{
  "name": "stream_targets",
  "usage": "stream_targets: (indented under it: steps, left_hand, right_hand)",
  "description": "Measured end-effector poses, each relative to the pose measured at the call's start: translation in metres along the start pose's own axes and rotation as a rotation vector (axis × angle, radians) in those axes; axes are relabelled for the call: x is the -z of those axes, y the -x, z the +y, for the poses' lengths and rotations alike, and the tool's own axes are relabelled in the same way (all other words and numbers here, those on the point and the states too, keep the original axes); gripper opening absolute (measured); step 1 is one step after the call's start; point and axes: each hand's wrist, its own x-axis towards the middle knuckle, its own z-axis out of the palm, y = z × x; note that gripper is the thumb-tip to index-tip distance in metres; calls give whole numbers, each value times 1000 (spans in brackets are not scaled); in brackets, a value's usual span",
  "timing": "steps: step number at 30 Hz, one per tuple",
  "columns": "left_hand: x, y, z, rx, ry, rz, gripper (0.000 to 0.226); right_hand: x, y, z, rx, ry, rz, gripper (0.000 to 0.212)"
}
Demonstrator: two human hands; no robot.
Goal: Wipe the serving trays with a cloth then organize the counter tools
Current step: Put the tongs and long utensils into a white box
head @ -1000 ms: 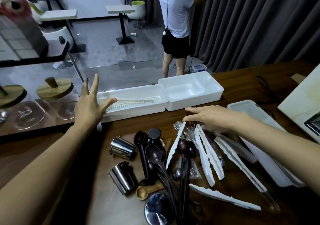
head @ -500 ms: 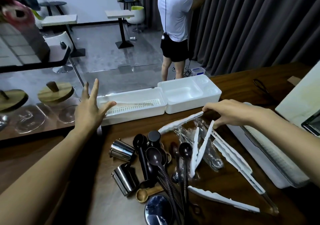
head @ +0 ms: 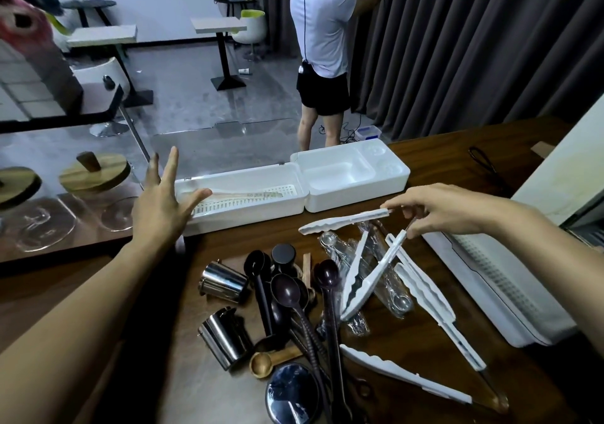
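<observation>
Pinching the white tongs [head: 343,222] by their back ends, my right hand [head: 457,211] holds them raised over the heap in the middle of the surface [head: 441,160], likely to carry them to the slotted tray [head: 248,217] at the far edge. My left hand [head: 160,204] is spread wide and holds nothing, hovering at that tray's left end, perhaps to steady it. Dark spoons [head: 287,289] and steel cups [head: 224,281] lie jumbled toward the near edge, unsorted.

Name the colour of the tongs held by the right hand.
White; the tongs show best in head view.
</observation>
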Motion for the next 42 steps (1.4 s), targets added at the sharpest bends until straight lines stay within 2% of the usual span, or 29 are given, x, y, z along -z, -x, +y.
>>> stream_targets:
  steps: [2, 7, 9, 14, 18, 25, 31, 36, 39, 42]
  left_hand:
    - [0, 0, 0, 0, -3, 2, 95]
    - [-1, 0, -3, -7, -1, 4, 95]
    - [-1, -1, -4, -11, 6, 5, 96]
    - [-2, -1, -4, -14, -2, 11, 96]
    - [-3, -3, -5, -14, -2, 14, 96]
    - [-5, -4, -10, -13, -14, 19, 99]
    - [-3, -4, -9, -12, -8, 9, 100]
    - [-3, -5, -12, -32, 20, 9, 91]
    - [-4, -4, -13, -37, 15, 15, 85]
    - [-5, -4, -15, -45, 19, 25, 83]
  right_hand:
    - [-5, 3, -7, 2, -47, -37, 67]
    - [-17, 2, -16, -23, -55, -129, 111]
    - [-21, 1, -18, -32, -2, -99, 116]
    - [-29, -5, -17, 24, 60, 15, 92]
    - [-13, 7, -17, 77, -88, 2, 72]
    - [19, 26, -8, 43, -179, -3, 58]
    - [53, 19, -8, 84, -323, 109, 31]
    - [39, -43, -43, 105, -523, 263, 35]
    - [26, -87, -76, 143, -600, 295, 33]
    - [11, -130, -107, 184, -511, 318, 33]
